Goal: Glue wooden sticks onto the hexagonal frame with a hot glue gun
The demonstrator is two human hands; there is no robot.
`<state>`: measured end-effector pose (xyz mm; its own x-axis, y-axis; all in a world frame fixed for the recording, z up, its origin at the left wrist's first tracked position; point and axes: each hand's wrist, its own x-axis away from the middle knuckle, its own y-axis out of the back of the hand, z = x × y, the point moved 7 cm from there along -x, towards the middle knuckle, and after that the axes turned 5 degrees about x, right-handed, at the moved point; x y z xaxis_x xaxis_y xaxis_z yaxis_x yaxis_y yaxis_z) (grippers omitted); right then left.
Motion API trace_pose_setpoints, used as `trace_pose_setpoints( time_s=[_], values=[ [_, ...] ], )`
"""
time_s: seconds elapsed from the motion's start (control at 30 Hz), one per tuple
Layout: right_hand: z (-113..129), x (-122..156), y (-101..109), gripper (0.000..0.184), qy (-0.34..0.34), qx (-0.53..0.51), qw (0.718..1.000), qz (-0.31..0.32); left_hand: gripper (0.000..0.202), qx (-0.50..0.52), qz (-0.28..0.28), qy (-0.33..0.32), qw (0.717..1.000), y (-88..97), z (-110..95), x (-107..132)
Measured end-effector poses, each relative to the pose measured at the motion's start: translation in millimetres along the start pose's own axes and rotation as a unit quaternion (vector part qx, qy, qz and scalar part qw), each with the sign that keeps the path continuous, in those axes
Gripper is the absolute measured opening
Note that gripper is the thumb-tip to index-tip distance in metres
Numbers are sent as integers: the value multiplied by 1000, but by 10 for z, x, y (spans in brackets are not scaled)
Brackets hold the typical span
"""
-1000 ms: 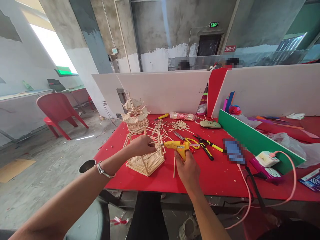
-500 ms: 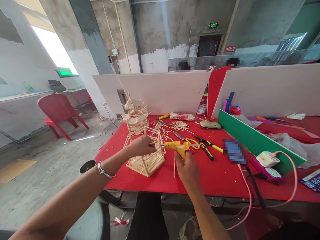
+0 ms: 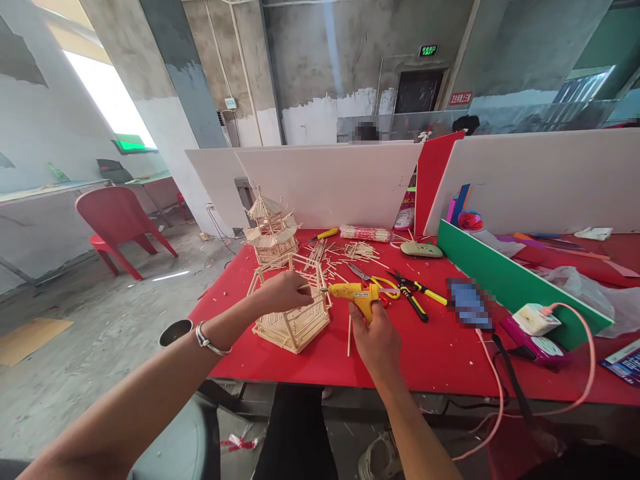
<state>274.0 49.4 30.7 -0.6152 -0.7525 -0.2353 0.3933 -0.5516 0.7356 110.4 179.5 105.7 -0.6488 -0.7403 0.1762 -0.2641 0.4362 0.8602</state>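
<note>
My left hand is closed in a pinch on a thin wooden stick, held over a stick-built frame on the red table. My right hand grips a yellow glue gun by its handle, nozzle pointing left at the stick by my left fingers. A finished little pagoda of sticks stands behind the frame. A loose stick lies beside my right hand.
Scissors and pliers lie behind the glue gun, with scattered sticks. A green board, power strip with pink cord, and white partitions bound the table. A red chair stands left.
</note>
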Motion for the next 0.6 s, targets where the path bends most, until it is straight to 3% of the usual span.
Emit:
trace_pose_setpoints(
  time_s=[0.6],
  values=[
    [0, 1, -5, 51, 1, 13, 1000, -1, 18, -12, 5, 2, 1000, -8, 42, -15]
  ],
)
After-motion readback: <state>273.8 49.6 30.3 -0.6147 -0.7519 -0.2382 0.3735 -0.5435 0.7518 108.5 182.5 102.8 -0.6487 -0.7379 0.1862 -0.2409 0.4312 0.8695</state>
